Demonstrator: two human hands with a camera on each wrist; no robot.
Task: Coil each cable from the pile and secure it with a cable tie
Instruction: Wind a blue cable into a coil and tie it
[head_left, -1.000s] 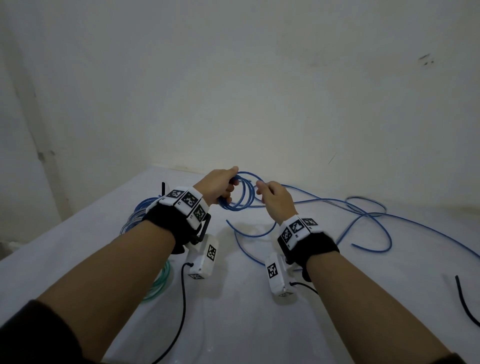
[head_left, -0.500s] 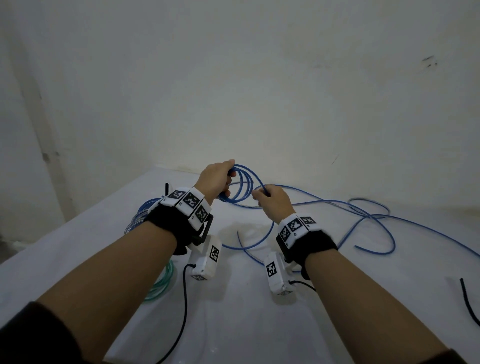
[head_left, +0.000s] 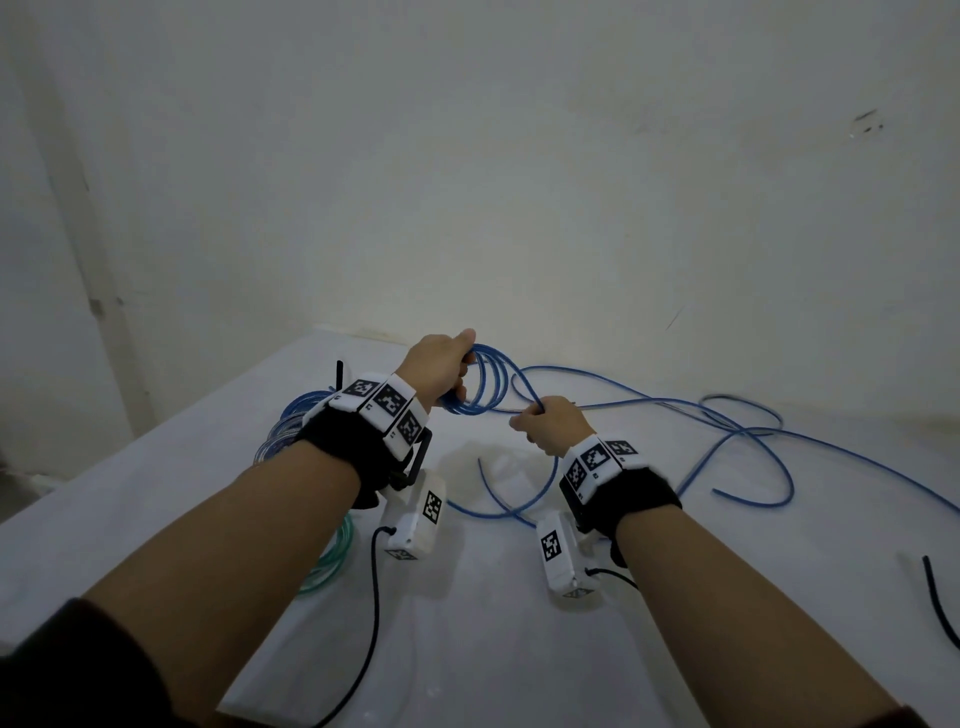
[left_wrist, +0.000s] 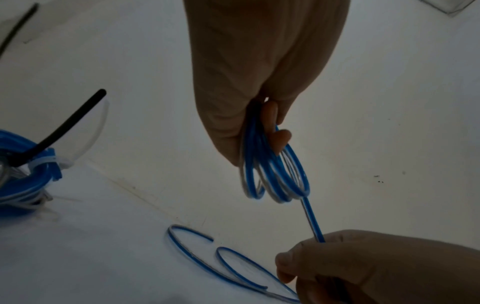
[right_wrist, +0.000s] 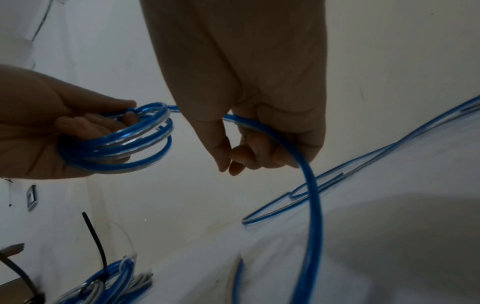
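Observation:
My left hand (head_left: 444, 366) grips a small coil of blue cable (head_left: 485, 387) above the white table, several loops held between thumb and fingers (left_wrist: 275, 174). From the coil the blue cable (right_wrist: 309, 185) runs to my right hand (head_left: 548, 423), which pinches it a short way to the right of the coil (right_wrist: 122, 144). The rest of the blue cable (head_left: 748, 452) trails in loose loops across the table to the right. A black cable tie (head_left: 937, 603) lies at the right edge.
Finished blue coils (head_left: 291, 426) bound with a black tie (left_wrist: 59, 131) lie at the left by the wall, a teal coil (head_left: 337, 556) nearer me. The white table (head_left: 467, 649) meets the wall close behind my hands. Black sensor wires hang from both wristbands.
Both hands have lifted slightly. My right hand has slid along the cable to the right, away from the coil, and the loose cable on the table has shifted.

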